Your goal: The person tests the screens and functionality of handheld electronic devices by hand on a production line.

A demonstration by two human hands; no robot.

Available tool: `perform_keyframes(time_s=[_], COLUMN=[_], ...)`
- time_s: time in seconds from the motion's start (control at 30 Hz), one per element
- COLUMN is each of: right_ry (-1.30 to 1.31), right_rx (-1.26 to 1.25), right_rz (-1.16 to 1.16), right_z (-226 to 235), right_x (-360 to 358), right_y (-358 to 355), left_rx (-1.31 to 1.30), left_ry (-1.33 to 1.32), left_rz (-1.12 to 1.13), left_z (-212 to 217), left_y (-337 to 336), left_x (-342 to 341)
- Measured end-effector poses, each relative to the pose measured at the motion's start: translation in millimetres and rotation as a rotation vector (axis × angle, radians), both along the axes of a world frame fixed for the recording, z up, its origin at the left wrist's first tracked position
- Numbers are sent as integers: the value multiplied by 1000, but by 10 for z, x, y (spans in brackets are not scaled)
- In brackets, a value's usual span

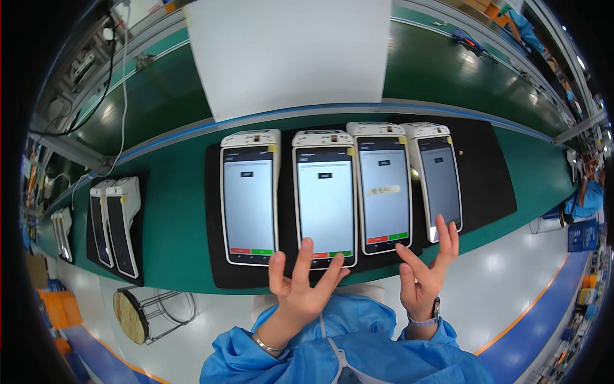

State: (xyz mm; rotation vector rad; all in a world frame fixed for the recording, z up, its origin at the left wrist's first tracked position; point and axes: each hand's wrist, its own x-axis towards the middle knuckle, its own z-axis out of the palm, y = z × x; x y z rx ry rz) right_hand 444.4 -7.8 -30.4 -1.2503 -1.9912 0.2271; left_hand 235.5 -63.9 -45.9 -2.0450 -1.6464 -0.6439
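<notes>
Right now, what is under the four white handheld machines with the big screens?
A flat black mat lies under the four white handheld terminals, on the green workbench. The mat's parts beneath the devices are covered. The left hand and right hand hide its front edge.

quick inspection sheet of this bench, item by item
surface: green bench with a black mat under the devices
job's things: four white handheld terminals with lit screens side by side on the mat, first, second, third, fourth; a pale label sits on the third screen
clutter: white sheet behind the row; two more terminals with dark screens on a mat at far left
hands: left hand open, fingers at the second terminal's lower edge; right hand open, fingertips at the third and fourth
cables: white cable and black cable at upper left
surroundings: round stool on a pale floor
</notes>
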Motion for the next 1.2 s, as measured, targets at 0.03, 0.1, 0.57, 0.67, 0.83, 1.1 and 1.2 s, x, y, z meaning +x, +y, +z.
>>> perform_keyframes(time_s=[0.03, 0.1, 0.57, 0.67, 0.83, 1.1, 1.2], right_ry=[12, 49, 136, 571, 765, 147, 7], right_rx=[20, 40, 169, -212, -409, -147, -82], right_rz=[-2, -5, -250, -231, -167, -182, -168], right_z=[5, 23, 7, -181, -163, 215, 271], right_x=[-15, -44, 355, 679, 802, 345, 96], right_y=[-11, -38, 420, 634, 560, 930, 1298], left_rx=[20, 30, 72, 67, 105, 57, 57], left_ry=[-10, -32, -130, -127, -19, -55, -35], left_rz=[-21, 58, 269, 263, 151, 197, 172], left_z=[-34, 52, 80, 122, 97, 99, 70], left_y=[-15, -93, -229, -204, -67, 47, 21], left_x=[-23, -75, -398, -214, -55, -157, -137])
